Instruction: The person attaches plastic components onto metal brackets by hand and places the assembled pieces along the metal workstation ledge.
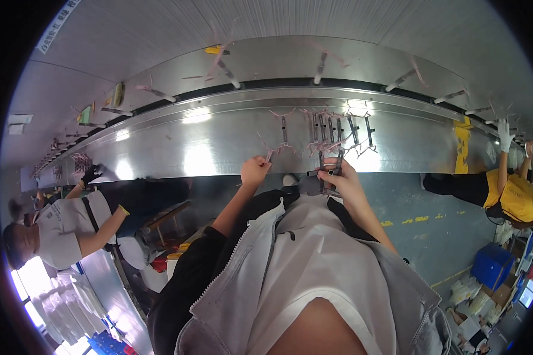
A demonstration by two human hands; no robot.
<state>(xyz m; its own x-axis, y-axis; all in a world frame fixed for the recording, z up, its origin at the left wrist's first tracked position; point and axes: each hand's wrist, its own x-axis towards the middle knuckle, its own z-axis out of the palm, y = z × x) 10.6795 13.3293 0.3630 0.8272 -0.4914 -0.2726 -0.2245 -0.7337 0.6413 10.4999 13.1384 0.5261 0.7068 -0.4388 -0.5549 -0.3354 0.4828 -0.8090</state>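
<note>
My left hand (256, 171) is at the front edge of the steel bench, its thumb and fingers pinched on a thin pink strand (269, 155). To its right, my right hand (344, 181) is closed round a few narrow dark bars (324, 173) with small square loops, at the bench edge in front of my body. Beyond it, several similar dark bars (323, 128) with pink strands at their ends lie side by side on the bench. One more dark bar (284, 128) lies a little apart, to the left of that group.
The long steel bench (154, 148) runs across the view. Along its far side, pegs (320, 68) carry pink strands. Yellow tape (462, 148) crosses the bench at right. A person in white (65, 231) works at left; another in yellow (509, 189) at right, near a blue bin (493, 264).
</note>
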